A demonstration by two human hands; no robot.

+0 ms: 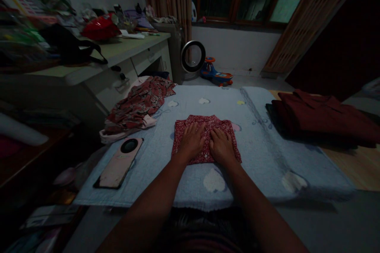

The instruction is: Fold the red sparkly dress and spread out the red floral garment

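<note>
A red patterned shirt [208, 152], folded into a compact rectangle with its collar at the far side, lies on the light blue cloth [258, 166] covering the table. My left hand [192, 141] rests flat on the shirt's left half, fingers stretched out. On its right half my right hand [221, 145] lies the same way, palm down. Neither hand grips the fabric. Part of the shirt is hidden beneath both hands.
A pink phone [121, 164] lies at the cloth's left. Behind it sits a crumpled red patterned garment [139, 104]. Folded dark red clothes [323, 114] are stacked at the right. A cluttered desk [118, 57] stands at the far left; a ride-on toy [216, 74] is on the floor.
</note>
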